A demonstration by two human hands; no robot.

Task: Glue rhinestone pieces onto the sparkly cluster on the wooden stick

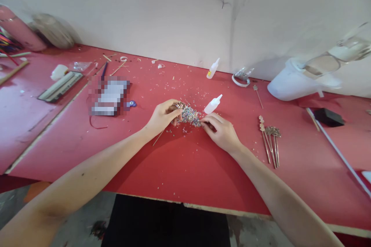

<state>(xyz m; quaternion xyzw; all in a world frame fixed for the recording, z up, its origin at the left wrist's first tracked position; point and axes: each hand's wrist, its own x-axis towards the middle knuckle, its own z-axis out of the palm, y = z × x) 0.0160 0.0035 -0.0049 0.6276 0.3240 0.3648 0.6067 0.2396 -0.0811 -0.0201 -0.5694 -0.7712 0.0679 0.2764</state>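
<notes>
My left hand [164,115] is closed around a metal hair stick [158,137], its thin shaft slanting down toward me and its ornate head at my fingertips. Just beyond and beside it lies a heap of small multicoloured rhinestones [189,115] on the red tabletop. At the heap's right edge, my right hand [222,130] has thumb and finger pinched together; whatever they hold is too small to make out. A white glue bottle [213,104] lies on its side just beyond my right hand.
Several finished-looking hair sticks [269,139] lie to the right, with a single one [257,95] behind them. Another glue bottle [213,68] stands by the wall. A white tub [292,81], a black block [329,117], a blurred-out phone-like object [110,96] and a pink bottle [23,29] surround the work area.
</notes>
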